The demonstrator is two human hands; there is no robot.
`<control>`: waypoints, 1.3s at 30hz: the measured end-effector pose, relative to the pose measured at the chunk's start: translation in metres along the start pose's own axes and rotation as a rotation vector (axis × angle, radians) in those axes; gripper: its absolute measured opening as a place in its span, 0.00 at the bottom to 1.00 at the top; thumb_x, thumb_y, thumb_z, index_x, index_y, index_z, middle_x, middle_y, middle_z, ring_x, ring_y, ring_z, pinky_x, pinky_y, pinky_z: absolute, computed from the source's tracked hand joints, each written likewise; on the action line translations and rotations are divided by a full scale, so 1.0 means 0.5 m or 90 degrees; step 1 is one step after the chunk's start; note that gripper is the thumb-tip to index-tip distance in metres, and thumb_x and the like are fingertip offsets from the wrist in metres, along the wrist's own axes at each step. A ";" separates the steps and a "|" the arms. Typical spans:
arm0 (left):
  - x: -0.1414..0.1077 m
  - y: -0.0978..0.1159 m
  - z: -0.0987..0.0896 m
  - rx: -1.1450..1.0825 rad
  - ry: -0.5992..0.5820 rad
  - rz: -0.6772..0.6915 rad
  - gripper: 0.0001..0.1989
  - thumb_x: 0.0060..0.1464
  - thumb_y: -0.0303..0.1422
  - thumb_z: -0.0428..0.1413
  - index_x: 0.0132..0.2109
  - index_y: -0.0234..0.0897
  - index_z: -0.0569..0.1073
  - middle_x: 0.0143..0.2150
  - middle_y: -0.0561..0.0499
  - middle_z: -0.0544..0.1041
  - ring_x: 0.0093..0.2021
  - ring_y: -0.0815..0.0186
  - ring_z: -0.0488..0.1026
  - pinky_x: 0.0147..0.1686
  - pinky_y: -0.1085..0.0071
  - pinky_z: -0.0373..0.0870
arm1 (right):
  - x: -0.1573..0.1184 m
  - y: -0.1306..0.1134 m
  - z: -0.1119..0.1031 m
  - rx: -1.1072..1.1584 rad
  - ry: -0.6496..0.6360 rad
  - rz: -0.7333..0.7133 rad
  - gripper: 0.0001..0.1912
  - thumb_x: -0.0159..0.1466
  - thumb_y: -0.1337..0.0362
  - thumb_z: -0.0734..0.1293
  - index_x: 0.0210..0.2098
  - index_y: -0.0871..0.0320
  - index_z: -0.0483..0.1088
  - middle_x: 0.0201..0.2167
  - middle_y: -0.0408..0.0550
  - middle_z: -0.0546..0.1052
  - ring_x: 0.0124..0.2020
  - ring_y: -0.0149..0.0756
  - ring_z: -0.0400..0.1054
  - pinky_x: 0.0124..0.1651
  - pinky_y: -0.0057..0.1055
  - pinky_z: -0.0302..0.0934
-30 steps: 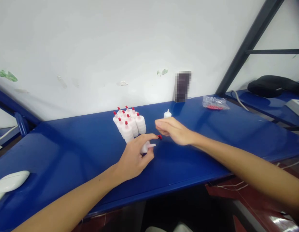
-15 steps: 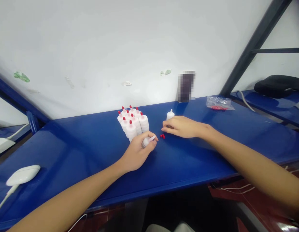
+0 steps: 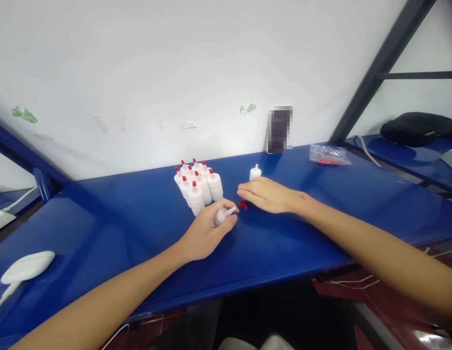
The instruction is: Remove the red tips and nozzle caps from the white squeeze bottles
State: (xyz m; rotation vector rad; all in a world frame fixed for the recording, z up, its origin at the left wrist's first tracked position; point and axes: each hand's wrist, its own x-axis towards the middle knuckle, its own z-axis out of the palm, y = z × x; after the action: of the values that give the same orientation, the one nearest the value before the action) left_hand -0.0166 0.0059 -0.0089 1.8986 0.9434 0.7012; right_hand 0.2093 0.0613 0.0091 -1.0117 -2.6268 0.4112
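Note:
My left hand (image 3: 204,232) is wrapped round a white squeeze bottle (image 3: 221,217), whose bare nozzle tilts up to the right. Small red caps (image 3: 243,205) lie on the blue table just right of that nozzle. Over these caps is my right hand (image 3: 265,194), palm down, fingers together and tips low; whatever is between them is hidden. Behind it stands another white bottle (image 3: 255,173) with an uncapped nozzle, its lower part covered by the hand. Several white bottles with red caps (image 3: 194,194) stand in a tight group beyond my left hand.
A clear plastic bag (image 3: 330,154) with red pieces lies at the back right of the blue table (image 3: 112,223). A blurred-out dark panel (image 3: 280,130) leans on the wall. At the left is a white device (image 3: 28,267) with a cable. A dark metal post (image 3: 379,78) rises at the right.
My right hand has moved slightly left and down, bringing its fingertips over the red caps. My left hand still grips the bottle. The whole view has shifted a little.

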 end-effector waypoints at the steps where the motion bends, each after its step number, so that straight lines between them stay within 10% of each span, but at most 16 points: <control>1: 0.000 -0.001 0.000 0.000 0.000 0.000 0.11 0.66 0.41 0.51 0.46 0.38 0.69 0.29 0.58 0.65 0.25 0.73 0.57 0.26 0.75 0.57 | 0.001 -0.009 0.002 0.038 0.010 -0.024 0.21 0.75 0.56 0.51 0.29 0.58 0.62 0.23 0.41 0.68 0.25 0.30 0.59 0.34 0.31 0.49; 6: 0.000 -0.004 0.003 -0.030 -0.006 0.019 0.12 0.67 0.41 0.50 0.41 0.37 0.67 0.38 0.52 0.71 0.36 0.68 0.67 0.36 0.71 0.65 | 0.000 -0.054 0.019 0.124 0.054 -0.119 0.19 0.71 0.54 0.59 0.27 0.57 0.61 0.20 0.36 0.64 0.23 0.27 0.52 0.40 0.32 0.51; 14: 0.002 -0.004 0.006 -0.138 0.062 -0.037 0.28 0.65 0.44 0.53 0.66 0.43 0.55 0.37 0.52 0.70 0.33 0.69 0.67 0.32 0.72 0.65 | -0.004 -0.037 0.017 0.188 0.301 -0.034 0.15 0.70 0.56 0.59 0.29 0.56 0.63 0.19 0.38 0.64 0.21 0.28 0.56 0.28 0.29 0.50; 22: 0.004 -0.007 0.003 -0.183 0.051 -0.056 0.07 0.64 0.31 0.44 0.45 0.38 0.66 0.33 0.55 0.68 0.27 0.71 0.59 0.29 0.72 0.57 | 0.003 0.074 -0.028 0.042 0.505 0.177 0.10 0.65 0.59 0.62 0.29 0.56 0.64 0.21 0.40 0.67 0.23 0.30 0.59 0.31 0.29 0.53; 34: 0.001 -0.005 0.000 -0.022 0.062 -0.026 0.13 0.68 0.37 0.43 0.37 0.38 0.66 0.35 0.53 0.68 0.35 0.66 0.63 0.37 0.69 0.60 | 0.013 0.106 -0.021 -0.072 0.424 0.280 0.16 0.65 0.54 0.63 0.26 0.57 0.67 0.29 0.48 0.72 0.30 0.36 0.63 0.35 0.33 0.53; 39: -0.003 -0.008 -0.001 -0.018 0.040 -0.034 0.07 0.67 0.37 0.46 0.45 0.40 0.64 0.36 0.54 0.69 0.33 0.67 0.61 0.35 0.70 0.59 | 0.002 0.060 -0.023 -0.026 0.433 0.149 0.17 0.69 0.55 0.59 0.28 0.57 0.65 0.27 0.46 0.70 0.28 0.34 0.61 0.35 0.32 0.53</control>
State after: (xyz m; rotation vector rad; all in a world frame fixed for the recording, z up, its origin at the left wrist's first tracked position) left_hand -0.0191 0.0063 -0.0125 1.8301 1.0148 0.7424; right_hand 0.2311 0.0850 0.0087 -1.2139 -1.9264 0.0396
